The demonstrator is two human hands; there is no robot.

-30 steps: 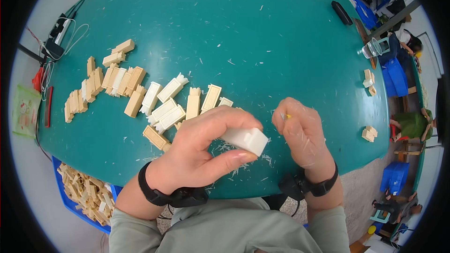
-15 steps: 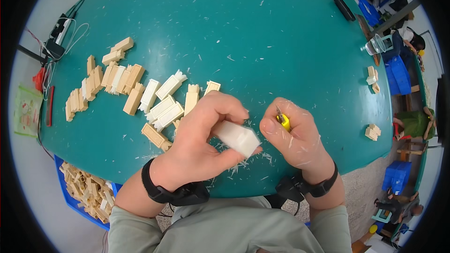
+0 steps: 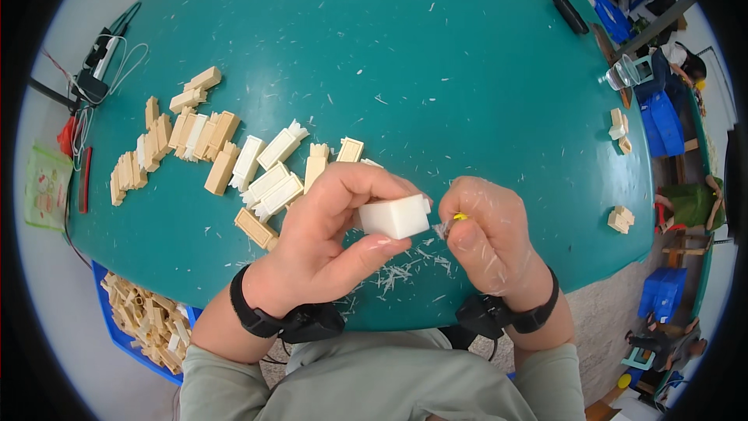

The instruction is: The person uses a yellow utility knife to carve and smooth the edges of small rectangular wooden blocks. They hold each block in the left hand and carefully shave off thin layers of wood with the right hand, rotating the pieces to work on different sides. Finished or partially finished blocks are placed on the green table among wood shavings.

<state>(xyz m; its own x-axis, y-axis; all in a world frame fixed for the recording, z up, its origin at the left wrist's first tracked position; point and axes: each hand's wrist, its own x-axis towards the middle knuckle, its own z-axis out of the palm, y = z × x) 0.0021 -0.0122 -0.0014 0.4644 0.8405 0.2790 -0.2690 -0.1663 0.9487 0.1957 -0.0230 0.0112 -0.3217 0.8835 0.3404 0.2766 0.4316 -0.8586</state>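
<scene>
Between the thumb and fingers of my left hand (image 3: 333, 230) is a white rectangular plastic block (image 3: 395, 217), tilted with one end toward the right. My right hand (image 3: 491, 238) is closed around a small yellow-handled knife (image 3: 460, 217); its blade end points left at the block, a short gap apart, and looks blurred. Thin pale shavings cling to the right hand. More shavings (image 3: 397, 274) lie on the green table beneath both hands. Beyond the left hand are several white and tan blocks of similar shape (image 3: 279, 193), some with notched ends.
A blue bin (image 3: 117, 323) heaped with tan pieces stands at the lower left. Small pieces (image 3: 621, 219) sit near the right edge of the green table (image 3: 483, 54). A black case (image 3: 570, 14) and a clear cup (image 3: 621, 74) are at the far right; a power strip (image 3: 101, 58) lies at left.
The white block has turned in my left hand and now lies more level. My right hand has lowered slightly and rotated, bringing the knife's blade toward the block.
</scene>
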